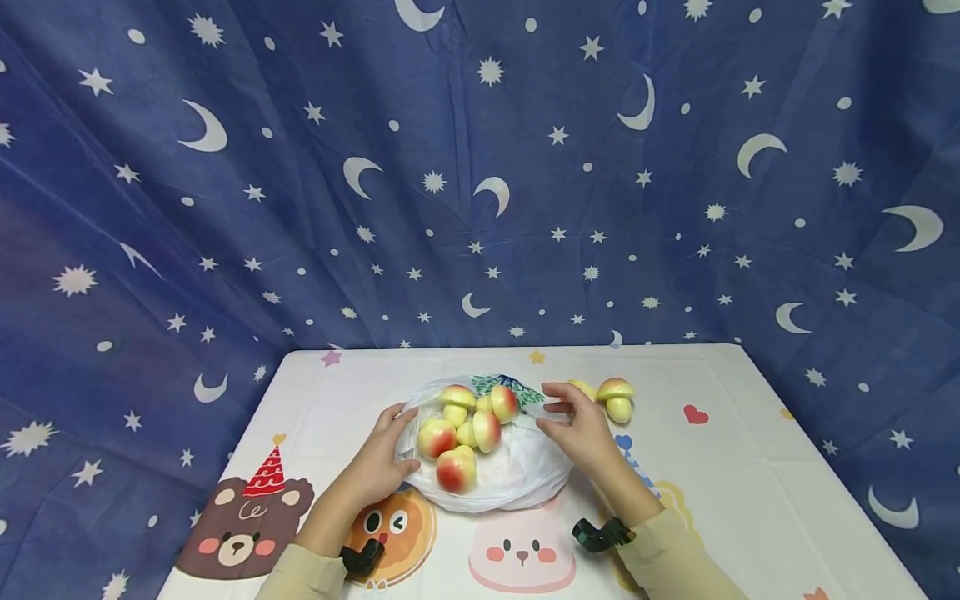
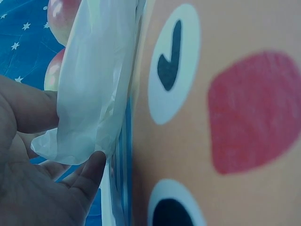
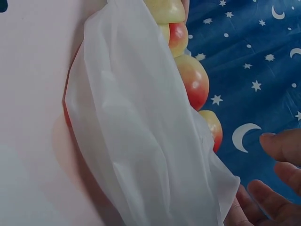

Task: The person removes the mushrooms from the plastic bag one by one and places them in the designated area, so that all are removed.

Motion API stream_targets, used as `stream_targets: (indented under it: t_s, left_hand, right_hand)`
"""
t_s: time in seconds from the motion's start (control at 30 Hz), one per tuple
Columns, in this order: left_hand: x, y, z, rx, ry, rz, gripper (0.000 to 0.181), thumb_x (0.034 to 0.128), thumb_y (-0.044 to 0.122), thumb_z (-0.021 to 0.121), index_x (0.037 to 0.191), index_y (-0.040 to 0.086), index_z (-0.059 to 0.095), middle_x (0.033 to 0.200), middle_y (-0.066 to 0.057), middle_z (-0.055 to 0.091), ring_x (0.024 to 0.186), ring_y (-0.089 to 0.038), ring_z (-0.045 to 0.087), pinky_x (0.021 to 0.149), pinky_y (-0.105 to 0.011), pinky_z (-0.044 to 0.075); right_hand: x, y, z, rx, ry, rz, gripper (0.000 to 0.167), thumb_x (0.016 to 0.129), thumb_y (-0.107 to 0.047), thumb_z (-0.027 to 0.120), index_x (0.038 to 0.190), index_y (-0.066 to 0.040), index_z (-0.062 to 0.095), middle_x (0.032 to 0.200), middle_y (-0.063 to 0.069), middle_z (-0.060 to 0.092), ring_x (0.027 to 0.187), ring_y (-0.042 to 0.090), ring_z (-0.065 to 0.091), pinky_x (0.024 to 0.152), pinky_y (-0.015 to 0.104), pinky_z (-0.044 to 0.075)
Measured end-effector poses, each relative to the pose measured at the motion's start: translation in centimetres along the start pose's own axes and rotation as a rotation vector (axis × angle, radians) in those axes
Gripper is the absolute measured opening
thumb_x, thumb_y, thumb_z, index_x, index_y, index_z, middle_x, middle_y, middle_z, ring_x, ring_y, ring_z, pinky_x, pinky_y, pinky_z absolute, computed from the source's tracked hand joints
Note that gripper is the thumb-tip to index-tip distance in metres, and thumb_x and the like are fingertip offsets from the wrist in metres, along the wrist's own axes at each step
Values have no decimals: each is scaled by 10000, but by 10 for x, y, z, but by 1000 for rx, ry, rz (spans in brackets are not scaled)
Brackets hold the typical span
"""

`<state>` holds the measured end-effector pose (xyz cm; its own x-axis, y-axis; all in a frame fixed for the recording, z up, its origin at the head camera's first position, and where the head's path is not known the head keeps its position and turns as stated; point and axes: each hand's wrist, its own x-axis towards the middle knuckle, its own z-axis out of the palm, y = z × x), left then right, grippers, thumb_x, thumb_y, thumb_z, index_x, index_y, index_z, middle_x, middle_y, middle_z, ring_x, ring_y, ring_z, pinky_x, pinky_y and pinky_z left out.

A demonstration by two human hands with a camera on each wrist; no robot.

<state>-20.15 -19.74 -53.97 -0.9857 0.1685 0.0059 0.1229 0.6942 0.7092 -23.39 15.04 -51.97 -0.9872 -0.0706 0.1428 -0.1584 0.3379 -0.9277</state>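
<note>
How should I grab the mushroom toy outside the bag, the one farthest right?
Try pinching that mushroom toy by its stem, coming from the near side with your right hand. The stem is narrower than the cap and shows on the side toward you, so it's probably easier to pinch. Another yellow piece sits close on its left.

1. The left forearm [image 1: 330, 521] reaches in from the near left, slanting toward the far right.
2. The left hand [image 1: 381, 462] is curved into a hold, its thumb on the near side, apart from the fingers on the far side.
3. The right forearm [image 1: 626, 492] comes from the near right, slanting toward the far left.
4. The right hand [image 1: 583, 425] sits slightly farther off, fingers loosely bent and pointing left, a gap between them and the nearer thumb.
</note>
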Motion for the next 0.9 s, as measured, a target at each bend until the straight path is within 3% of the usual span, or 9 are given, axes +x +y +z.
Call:
stream_targets:
  t_s: [0.2, 0.6, 0.9]
  left_hand:
    - [0, 1, 0, -7, -1, 5, 836, 902, 16, 808, 1641, 78, 420, 1738, -142, 287, 1595, -415, 364, 1302, -614, 316]
    - [0, 1, 0, -3, 4, 8, 842, 896, 23, 814, 1640, 78, 423, 1736, -141, 292, 1591, -415, 373, 1296, -618, 323]
    - [1, 1, 0, -10, -4, 2, 848, 898, 30, 814, 1644, 72, 414, 1741, -146, 281, 1600, -424, 357, 1302, -619, 312]
  right_hand:
    - [5, 0, 8, -10, -18, 22, 576, 888, 36, 809, 1432, -45, 636, 1449, 154, 648, 1260, 370, 701, 945, 322, 650]
    - [18, 6, 27, 29, -43, 12, 545, 875, 8, 821, 1392, 17, 648, 1420, 228, 670, 1229, 455, 703, 909, 350, 657]
    - [24, 7, 37, -8, -45, 41, 563, 870, -31, 851, 1399, -48, 661, 1436, 153, 683, 1255, 395, 703, 955, 430, 651]
